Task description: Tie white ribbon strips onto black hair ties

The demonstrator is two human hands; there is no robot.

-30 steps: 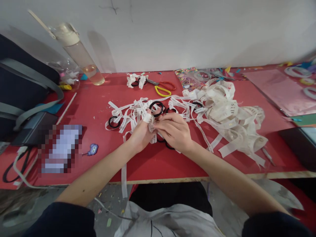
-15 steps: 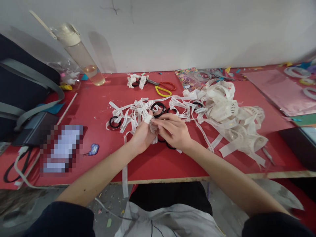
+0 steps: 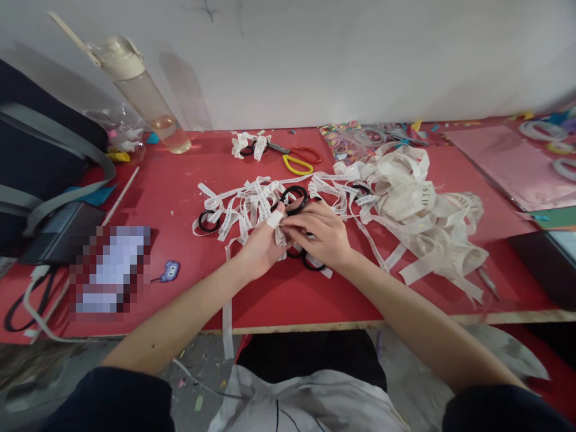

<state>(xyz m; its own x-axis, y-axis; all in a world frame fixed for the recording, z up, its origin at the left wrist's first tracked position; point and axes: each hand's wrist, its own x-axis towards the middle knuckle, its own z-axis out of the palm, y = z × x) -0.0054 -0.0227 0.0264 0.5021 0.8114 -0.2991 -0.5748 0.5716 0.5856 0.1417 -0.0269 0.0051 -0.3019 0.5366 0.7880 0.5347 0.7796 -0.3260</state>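
Observation:
My left hand [image 3: 265, 249], with a white wrap on its thumb, is closed on a black hair tie [image 3: 294, 199] that has pale printed ribbon bunched on it. Against it, the fingers of my right hand [image 3: 321, 234] pinch the ribbon [image 3: 279, 235] at the base of the loop; my fingers partly hide the spot. More black hair ties [image 3: 209, 222] and narrow white lettered ribbons [image 3: 245, 210] lie tangled around both hands. Another loose hair tie [image 3: 314, 262] rests just below my right hand.
A heap of wide cream ribbon [image 3: 418, 204] lies to the right. Scissors [image 3: 297, 162] with red and yellow handles are at the back beside a finished-looking ribbon bundle [image 3: 249, 146]. A bottle [image 3: 148, 102], phone [image 3: 112, 270] and dark bag [image 3: 45, 132] occupy the left; a dark box [image 3: 544, 267] is right.
The black loop held in my hands has shifted slightly right and tilted. My right hand has moved a little to the right, its fingers still at the ribbon.

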